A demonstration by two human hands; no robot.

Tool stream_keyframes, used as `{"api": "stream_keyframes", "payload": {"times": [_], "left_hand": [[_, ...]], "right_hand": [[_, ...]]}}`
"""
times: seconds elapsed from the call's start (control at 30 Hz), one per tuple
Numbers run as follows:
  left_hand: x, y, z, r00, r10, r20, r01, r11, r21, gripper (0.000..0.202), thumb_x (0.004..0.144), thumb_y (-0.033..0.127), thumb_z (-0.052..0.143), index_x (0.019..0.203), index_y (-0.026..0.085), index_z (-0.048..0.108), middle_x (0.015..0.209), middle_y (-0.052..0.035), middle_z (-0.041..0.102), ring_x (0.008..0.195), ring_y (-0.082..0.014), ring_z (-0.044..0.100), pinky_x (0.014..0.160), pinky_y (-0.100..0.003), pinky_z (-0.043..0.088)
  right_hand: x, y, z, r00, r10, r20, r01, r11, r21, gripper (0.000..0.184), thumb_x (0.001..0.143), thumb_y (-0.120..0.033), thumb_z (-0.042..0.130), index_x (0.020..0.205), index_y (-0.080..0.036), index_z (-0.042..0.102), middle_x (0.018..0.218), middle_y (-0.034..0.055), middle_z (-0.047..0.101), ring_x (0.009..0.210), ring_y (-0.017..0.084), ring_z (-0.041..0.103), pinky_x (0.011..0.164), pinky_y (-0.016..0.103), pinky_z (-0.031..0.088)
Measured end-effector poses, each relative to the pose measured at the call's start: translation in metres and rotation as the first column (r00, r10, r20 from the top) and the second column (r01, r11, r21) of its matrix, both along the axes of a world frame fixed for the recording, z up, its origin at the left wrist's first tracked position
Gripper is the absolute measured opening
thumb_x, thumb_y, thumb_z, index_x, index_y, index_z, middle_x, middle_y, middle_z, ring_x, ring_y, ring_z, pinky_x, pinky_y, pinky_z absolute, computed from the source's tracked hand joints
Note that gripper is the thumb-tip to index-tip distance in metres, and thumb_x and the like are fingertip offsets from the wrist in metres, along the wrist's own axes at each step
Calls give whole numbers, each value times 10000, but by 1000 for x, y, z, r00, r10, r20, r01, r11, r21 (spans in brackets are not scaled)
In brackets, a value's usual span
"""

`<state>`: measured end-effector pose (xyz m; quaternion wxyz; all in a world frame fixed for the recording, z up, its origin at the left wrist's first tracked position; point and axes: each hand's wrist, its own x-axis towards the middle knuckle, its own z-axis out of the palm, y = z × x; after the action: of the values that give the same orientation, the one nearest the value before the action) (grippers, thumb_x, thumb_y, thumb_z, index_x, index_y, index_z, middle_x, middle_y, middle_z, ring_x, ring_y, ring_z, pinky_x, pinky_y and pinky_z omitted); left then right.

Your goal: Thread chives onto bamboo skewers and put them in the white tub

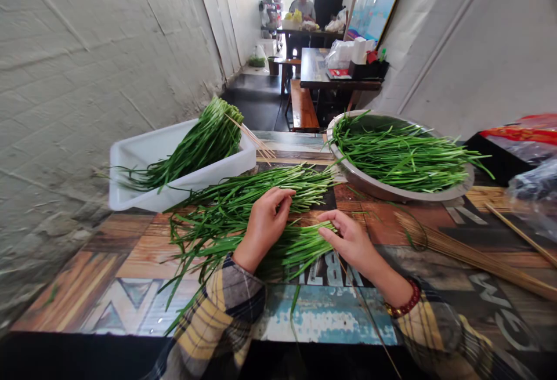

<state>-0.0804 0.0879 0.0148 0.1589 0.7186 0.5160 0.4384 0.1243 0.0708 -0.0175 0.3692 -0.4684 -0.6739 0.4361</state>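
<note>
Loose garlic chives [261,185] lie across the table with their pale cut ends to the right. A nearer bunch of garlic chives [307,241] lies between my hands. My left hand [266,223] is over the chives, thumb and fingertips brought together; whatever they may pinch is too small to make out. At the pale ends of the nearer bunch, my right hand [350,242] has its thumb and forefinger around the stems. A thin bamboo skewer [369,316] runs from beneath that hand toward the table's front edge; its upper end is hidden.
A white tray [119,180] at left holds bundled chives with skewers [263,148] sticking out. At right stand a metal basin [369,188] heaped with chives and a pile of bamboo skewers [483,258]. Plastic bags [537,194] lie far right. A person [303,6] sits at the back.
</note>
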Motion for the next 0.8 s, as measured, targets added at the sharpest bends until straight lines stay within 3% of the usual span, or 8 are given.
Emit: {"api": "stream_keyframes", "payload": {"times": [0.13, 0.23, 0.33, 0.5, 0.63, 0.73, 0.8], "left_hand": [[-5, 1, -1, 965, -7, -262, 7, 1000, 1, 172, 891, 139, 506, 916, 170, 673, 885, -59, 644, 835, -174, 576, 753, -292, 447], [-5, -1, 3, 874, 14, -486, -10, 1000, 11, 148, 874, 151, 532, 841, 176, 674, 865, -62, 625, 820, -190, 541, 752, -319, 421], [-4, -5, 8, 807, -15, -590, 0, 1000, -25, 141, 864, 207, 569, 762, 178, 662, 805, -54, 602, 786, -190, 521, 726, -321, 400], [-4, -8, 8, 764, -94, -639, 14, 991, -130, 149, 793, 301, 678, 704, 182, 671, 768, -55, 600, 769, -205, 526, 661, -318, 366], [-2, -8, 6, 751, -124, -648, 32, 988, -152, 127, 787, 202, 656, 663, 174, 656, 742, -58, 591, 755, -204, 527, 646, -309, 363], [0, -6, 6, 839, -106, -533, 45, 991, -127, 151, 818, 146, 586, 680, 168, 642, 748, -49, 587, 755, -185, 530, 679, -300, 383], [2, -4, 6, 931, -100, -352, 63, 991, -115, 133, 831, 150, 571, 719, 164, 642, 773, -41, 596, 769, -169, 537, 711, -288, 400]], "right_hand": [[-1, -3, 5, 999, 31, -13, -31, 999, 8, 172, 838, -279, 570, 988, -196, 583, 934, 31, 654, 863, 179, 616, 787, 311, 476], [-1, -4, 7, 1000, 30, -7, -30, 1000, 7, 171, 834, -272, 574, 988, -199, 585, 930, 27, 657, 856, 177, 618, 784, 311, 476], [0, -4, 7, 1000, 25, 9, -25, 1000, 0, 169, 830, -268, 579, 985, -201, 591, 942, 31, 665, 876, 187, 620, 796, 324, 481], [0, -4, 8, 999, 21, 27, -21, 1000, 19, 158, 822, -263, 590, 969, -209, 606, 935, 25, 674, 907, 196, 625, 836, 341, 478], [0, -4, 8, 999, 32, 41, -33, 999, 26, 157, 827, -266, 589, 972, -211, 614, 948, 25, 680, 921, 196, 629, 870, 354, 468], [-1, -4, 9, 1000, 26, 7, -26, 1000, 17, 162, 831, -269, 588, 977, -205, 611, 984, 37, 681, 935, 196, 634, 874, 352, 474], [-1, -4, 10, 1000, 17, -11, -17, 999, 29, 169, 830, -275, 595, 982, -203, 615, 992, 40, 682, 925, 194, 636, 849, 338, 484]]}}
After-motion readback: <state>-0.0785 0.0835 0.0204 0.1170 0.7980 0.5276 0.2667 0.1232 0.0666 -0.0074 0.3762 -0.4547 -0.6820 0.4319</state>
